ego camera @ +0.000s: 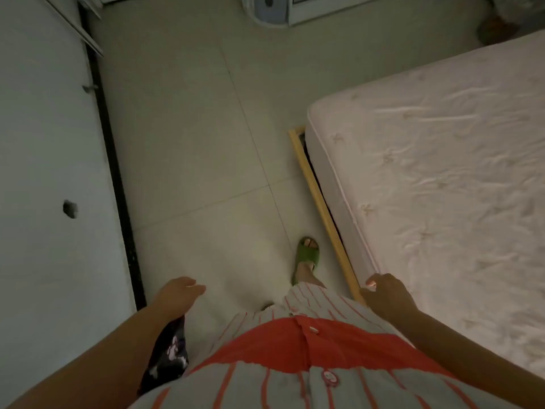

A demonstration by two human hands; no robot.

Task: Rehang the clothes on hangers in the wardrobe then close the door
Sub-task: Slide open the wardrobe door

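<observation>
Along your left side the wardrobe is running as 1 tall pale face, its long axis heading straight away from you, parallel to the way you're facing. A dark vertical strip is edging it where it meets the floor; whether that's a door gap or just trim, can't tell. W/ no hangers or rail showing, the door looks shut or close to it from here.

Opposite, on your right, the mattress is sitting on a wood bed frame, also running away from you, so you're standing in the aisle btwn the 2.

Your left hand is hanging nearer the wardrobe, fingers relaxed and straightish, gripping nothing. A dark patterned cloth is showing under that forearm, against your hip; prob a garment, but whether it's tucked under the arm or just hanging there, can't tell.

Your right hand is hovering by the mattress corner, fingers loosely curled, holding nothing; touching the edge or not, unclear.

Your green slipper is pointing fwd beside the frame.

Judgement: the next move is turning left, and the left hand is the closer 1 for the door.
</observation>
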